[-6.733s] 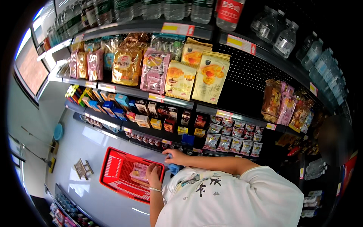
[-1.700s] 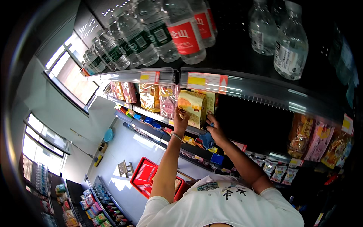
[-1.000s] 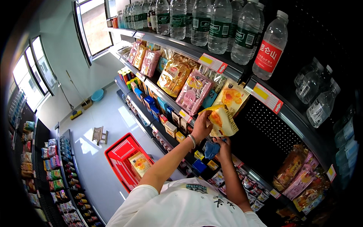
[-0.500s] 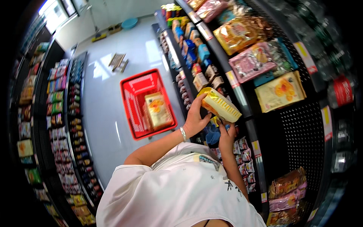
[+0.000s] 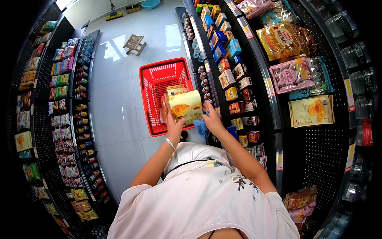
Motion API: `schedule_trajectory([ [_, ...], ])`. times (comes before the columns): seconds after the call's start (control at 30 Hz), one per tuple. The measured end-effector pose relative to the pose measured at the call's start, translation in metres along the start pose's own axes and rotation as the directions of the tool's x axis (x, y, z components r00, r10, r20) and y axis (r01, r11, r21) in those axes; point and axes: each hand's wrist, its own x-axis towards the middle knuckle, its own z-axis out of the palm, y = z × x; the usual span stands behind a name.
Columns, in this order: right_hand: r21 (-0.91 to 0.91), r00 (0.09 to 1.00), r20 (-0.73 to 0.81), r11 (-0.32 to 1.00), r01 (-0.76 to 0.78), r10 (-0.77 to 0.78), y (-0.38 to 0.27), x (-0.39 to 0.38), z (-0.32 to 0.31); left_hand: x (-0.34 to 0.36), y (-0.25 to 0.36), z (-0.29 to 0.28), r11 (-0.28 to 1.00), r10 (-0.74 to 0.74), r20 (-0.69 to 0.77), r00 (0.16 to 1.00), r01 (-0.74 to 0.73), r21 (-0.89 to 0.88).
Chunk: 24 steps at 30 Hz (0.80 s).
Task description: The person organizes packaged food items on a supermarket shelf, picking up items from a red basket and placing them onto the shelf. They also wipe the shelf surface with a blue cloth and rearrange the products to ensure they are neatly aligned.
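My left hand (image 5: 175, 121) grips a cream-and-yellow pastry package (image 5: 184, 102) over the red shopping basket (image 5: 145, 107). More cream packaging (image 5: 175, 89) lies inside the basket, partly hidden by the held one. My right hand (image 5: 211, 113) is just right of the held package, fingers curled, with a blue cloth (image 5: 202, 127) hanging from it. A similar cream package (image 5: 311, 111) lies on the shelf at the right, below pink snack packs (image 5: 289, 75).
Shelving with small boxes (image 5: 227, 79) and bottles (image 5: 354, 59) runs along my right. Another rack with snacks (image 5: 61, 91) lines the left. The tiled floor (image 5: 115, 99) lies between, with a small wooden stool (image 5: 134, 44), a blue basin (image 5: 150, 4) and a mop (image 5: 114, 16) farther off.
A cream package has been taken off the shelf and carried left to over the basket. My right hand has come away from it. The view has turned toward the aisle.
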Motion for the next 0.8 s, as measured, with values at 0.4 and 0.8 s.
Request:
schedule_trajectory([
  [0.4,0.393,0.933,-0.145,0.884,-0.252,0.330,0.039,-0.060,-0.031,0.007,-0.024,-0.017,0.900,-0.312,0.097,0.945,0.261,0.348],
  [0.8,0.501,0.866,-0.390,0.861,-0.084,0.311,0.032,-0.117,-0.083,-0.002,-0.020,0.097,0.888,-0.404,0.644,0.650,0.110,0.446],
])
